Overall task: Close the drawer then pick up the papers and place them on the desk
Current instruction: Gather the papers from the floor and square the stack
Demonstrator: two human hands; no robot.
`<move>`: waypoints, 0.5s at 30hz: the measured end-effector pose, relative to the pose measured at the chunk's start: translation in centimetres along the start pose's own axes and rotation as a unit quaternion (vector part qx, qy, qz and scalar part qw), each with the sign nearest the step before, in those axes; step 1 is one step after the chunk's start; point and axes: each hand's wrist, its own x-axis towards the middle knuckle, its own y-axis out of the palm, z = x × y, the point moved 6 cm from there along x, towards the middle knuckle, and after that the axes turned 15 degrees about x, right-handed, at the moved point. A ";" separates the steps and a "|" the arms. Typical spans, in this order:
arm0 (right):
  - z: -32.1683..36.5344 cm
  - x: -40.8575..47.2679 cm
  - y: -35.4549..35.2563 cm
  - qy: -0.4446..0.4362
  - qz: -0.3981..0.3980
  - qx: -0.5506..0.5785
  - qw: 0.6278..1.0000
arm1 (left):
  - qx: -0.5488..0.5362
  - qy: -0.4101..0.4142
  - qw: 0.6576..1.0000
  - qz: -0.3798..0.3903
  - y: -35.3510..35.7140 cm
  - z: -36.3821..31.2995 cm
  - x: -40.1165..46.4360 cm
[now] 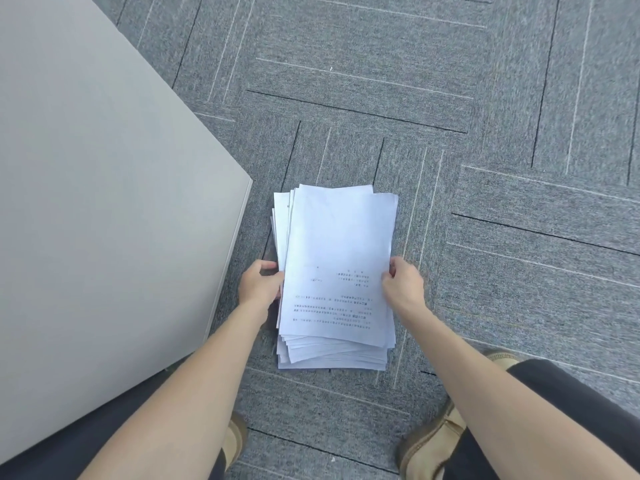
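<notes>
A thick, loosely squared stack of white papers (337, 244) with printed text on the top sheet lies on or just above the grey carpet in the middle of the view. My left hand (260, 284) grips the stack's left edge. My right hand (403, 284) grips its right edge. Both hands have their fingers curled around the sheets. A light grey desk top (97, 174) fills the left side, its corner close to the stack. No drawer is visible.
Grey carpet tiles (502, 98) with line patterns cover the floor all around. My two tan shoes (436, 441) and dark trouser legs (568, 386) sit at the bottom of the view, below the stack.
</notes>
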 end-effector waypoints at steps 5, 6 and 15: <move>-0.6 -0.6 1.0 0.067 0.041 0.079 0.994 | -0.082 -0.013 0.994 0.073 0.3 0.0 -0.6; -0.6 -0.7 1.1 0.074 0.043 0.091 0.992 | -0.081 -0.011 0.993 0.082 0.4 -0.1 -0.8; 0.0 -0.9 1.3 0.091 0.126 0.214 0.964 | 0.127 0.080 0.989 0.015 0.5 -0.8 -1.6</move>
